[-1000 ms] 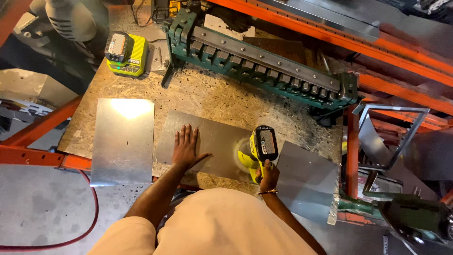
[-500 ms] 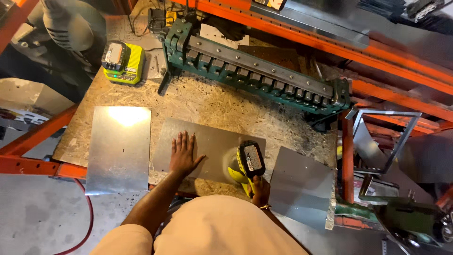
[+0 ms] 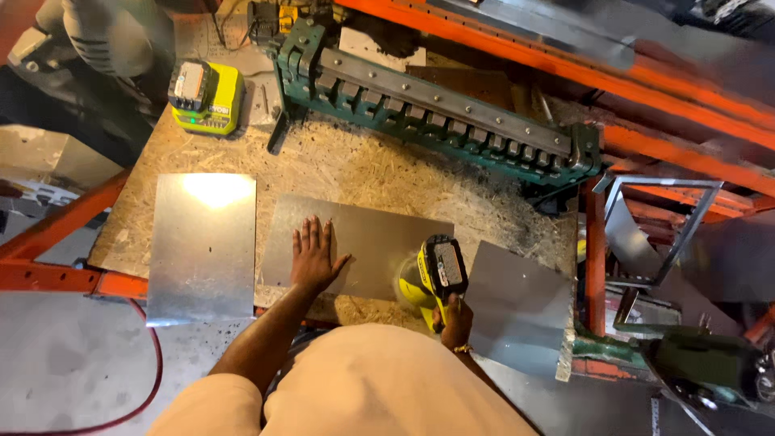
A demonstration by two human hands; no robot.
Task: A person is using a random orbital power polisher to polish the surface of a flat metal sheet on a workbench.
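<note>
1. Right hand (image 3: 457, 320) grips the yellow cordless power tool (image 3: 436, 274); left hand (image 3: 313, 258) lies open, flat on the middle metal sheet (image 3: 379, 242).
2. I judge the sheet's right edge is being worked on the tabletop (image 3: 355, 165); next calls for steady hold-down.

Grey sheet-metal panel (image 3: 371, 242) lying flat mid-table; yellow cordless power tool (image 3: 436, 278) sitting on its right edge, tilted.

A green metal brake (image 3: 436, 113), a battery charger (image 3: 206, 97), 2 spare sheets (image 3: 202, 242).

Yellow-black power tool (image 3: 436, 278) — grey metal sheet (image 3: 367, 242)
</note>
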